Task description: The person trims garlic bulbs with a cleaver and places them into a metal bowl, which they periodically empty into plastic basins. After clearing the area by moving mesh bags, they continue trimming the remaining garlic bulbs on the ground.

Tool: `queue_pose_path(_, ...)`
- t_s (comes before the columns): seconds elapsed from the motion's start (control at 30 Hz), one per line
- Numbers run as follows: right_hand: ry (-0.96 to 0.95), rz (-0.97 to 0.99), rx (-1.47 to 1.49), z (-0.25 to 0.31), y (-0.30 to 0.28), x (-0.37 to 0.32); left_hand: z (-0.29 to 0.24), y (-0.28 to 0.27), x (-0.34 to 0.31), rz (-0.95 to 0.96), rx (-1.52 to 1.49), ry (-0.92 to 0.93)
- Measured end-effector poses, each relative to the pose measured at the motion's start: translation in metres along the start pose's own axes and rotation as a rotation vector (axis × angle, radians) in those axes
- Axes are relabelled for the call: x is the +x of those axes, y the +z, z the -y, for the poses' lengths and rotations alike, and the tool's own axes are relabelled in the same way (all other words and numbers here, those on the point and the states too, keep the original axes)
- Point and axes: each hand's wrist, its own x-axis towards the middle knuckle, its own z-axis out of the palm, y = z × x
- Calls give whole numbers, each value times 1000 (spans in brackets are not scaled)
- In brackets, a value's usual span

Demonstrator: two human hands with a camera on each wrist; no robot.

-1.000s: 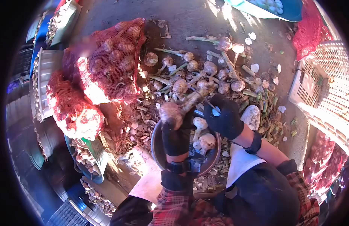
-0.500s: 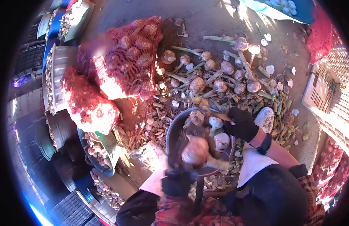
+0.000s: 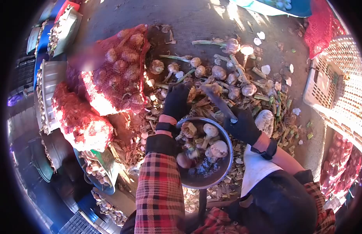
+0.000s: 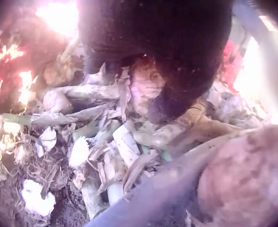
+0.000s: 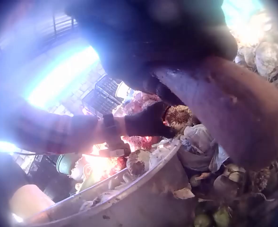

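Observation:
In a black glove, my left hand point(image 3: 177, 100) reaches past the bowl's far left side to the pile. It grips a garlic bulb point(image 4: 146, 87), mostly hidden by the fingers; its root end shows in the right wrist view. My right hand point(image 3: 242, 128), gloved too, holds a broad-bladed knife point(image 3: 220, 102) that slants up and left over the trimmings; its handle is hidden in the fist. Between my knees sits a round metal bowl point(image 3: 230, 165) with several garlic bulbs point(image 3: 218, 149) in it. One bulb point(image 3: 184, 160) at its left side is blurred.
Garlic with long stalks point(image 3: 218, 73) lies beyond the bowl, among dry trimmings point(image 3: 282, 134). Red mesh sacks point(image 3: 122, 66) of garlic stand at left, near filled tubs point(image 3: 52, 93). A white plastic crate point(image 3: 311, 91) stands at right.
My left hand held a stalked bulb, swung it back over the bowl and let it go. It has moved forward to the pile and grips another bulb. The knife stays in my right hand.

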Motion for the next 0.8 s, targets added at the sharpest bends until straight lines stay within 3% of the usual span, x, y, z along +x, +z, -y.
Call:
queue_pose_path(0.03, 5, -4, -2, 0, -1, 2, -2, -6, 2, 41, -58, -43)
queue_pose_path(0.1, 24, -125, -9, 2, -5, 8, -12, -16, 2, -69, -71, 19)
queue_pose_path(0.17, 18, -133, -46, 8, -13, 11, -32, -29, -2, -363, -489, 26)
queue_pose_path(0.2, 9, -135, -81, 14, -17, 12, -54, -47, -2, -301, -843, -167)
queue_pose_path(0.23, 9, -139, -84, 25, -25, 13, -56, -48, -9, -302, -845, -163)
queue_pose_path(0.27, -126, -112, -120, 39, -34, 12, -56, -50, -17, -252, -623, -45)
queue_pose_path(0.3, -259, -85, -155, 50, -41, 12, -57, -48, -27, -181, -658, 3)
queue_pose_path(0.33, -256, -89, -158, 57, -44, 11, -56, -36, -40, -50, -892, -43)
queue_pose_path(0.4, -425, -89, -343, 65, -48, 11, -51, -18, -60, 173, -1379, -208)
queue_pose_path(0.47, -423, -77, -375, 64, -50, 10, -47, -6, -68, 200, -1208, -155)
queue_pose_path(0.53, -424, -61, -401, 61, -50, 9, -30, 30, -75, 362, -1879, -310)
queue_pose_path(0.57, -436, -52, -385, 58, -50, 9, -29, 36, -79, 363, -1879, -314)
queue_pose_path(0.63, -443, -42, -368, 52, -47, 8, -57, 16, -68, 259, -2552, -65)
queue_pose_path(0.7, -448, -49, -373, 44, -44, 8, -74, 9, -63, -13, -890, -147)
queue_pose_path(0.73, -446, -46, -372, 41, -42, 8, -70, 26, -64, -34, -1582, -87)
queue_pose_path(0.8, -426, -38, -389, 33, -38, 11, -77, 12, -71, -35, -1453, -282)
